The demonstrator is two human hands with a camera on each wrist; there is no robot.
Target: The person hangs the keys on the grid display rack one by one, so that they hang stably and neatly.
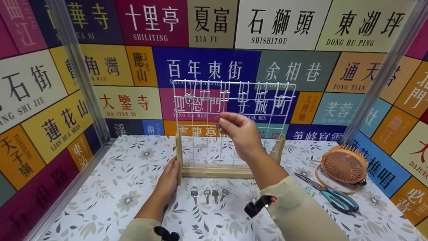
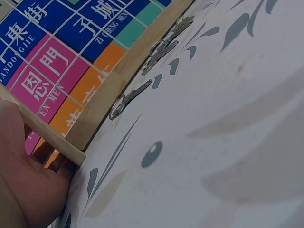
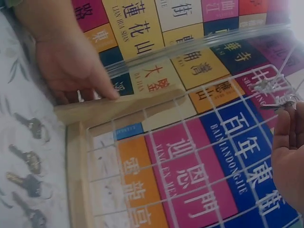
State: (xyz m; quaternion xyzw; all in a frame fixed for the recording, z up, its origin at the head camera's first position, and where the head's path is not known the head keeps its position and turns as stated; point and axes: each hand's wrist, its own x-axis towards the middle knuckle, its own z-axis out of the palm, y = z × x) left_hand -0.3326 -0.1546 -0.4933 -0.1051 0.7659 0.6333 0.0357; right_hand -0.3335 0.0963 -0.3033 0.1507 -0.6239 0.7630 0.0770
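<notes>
A white wire grid rack (image 1: 230, 113) with hooks stands upright in a wooden base (image 1: 214, 172). My left hand (image 1: 171, 174) grips the wooden side post (image 2: 50, 130) at the rack's left end. My right hand (image 1: 239, 132) is raised before the grid, pinching a key (image 3: 273, 106) between thumb and fingertips; most of the key is hidden. Small metal pieces, seemingly a key (image 1: 190, 99) on its ring, hang from the leftmost hook. Several keys with rings (image 1: 207, 193) lie in a row on the table before the base.
At the right lie teal-handled scissors (image 1: 334, 197), beside an orange fan (image 1: 346, 165) with a strap. A flower-patterned cloth (image 1: 127, 201) covers the table. Behind it rises a wall of coloured sign panels (image 1: 207, 63), with clear upright edges at both sides.
</notes>
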